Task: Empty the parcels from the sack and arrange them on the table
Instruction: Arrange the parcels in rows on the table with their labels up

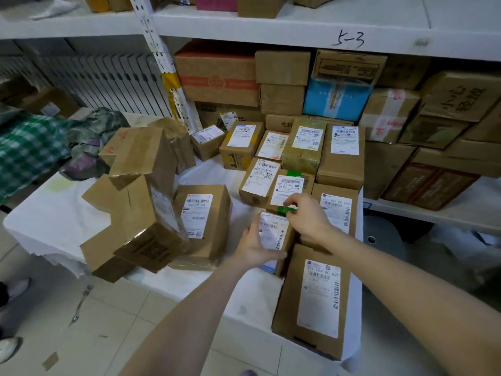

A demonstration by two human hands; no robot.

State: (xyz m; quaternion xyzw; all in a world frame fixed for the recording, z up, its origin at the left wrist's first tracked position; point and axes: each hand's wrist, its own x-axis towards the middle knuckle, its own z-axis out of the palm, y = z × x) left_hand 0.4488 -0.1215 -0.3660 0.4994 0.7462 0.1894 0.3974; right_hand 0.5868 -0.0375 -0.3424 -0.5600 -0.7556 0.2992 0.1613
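A small cardboard parcel [273,234] with a white label stands on the white-covered table [48,221]. My left hand [250,246] grips its left and lower side. My right hand [306,215] rests on its top right corner, fingers over a green-taped parcel [288,189] behind it. Several labelled parcels lie in rows at the table's right, with a long box [314,299] at the front edge. A loose heap of brown boxes [135,207] sits at the left. The green checked sack [29,147] lies crumpled at the far left.
Metal shelves [298,25] behind and to the right hold many stacked cartons. A white radiator [103,80] stands at the back left. Tiled floor [89,321] lies below the table, with a person's shoes [10,346] at the left edge.
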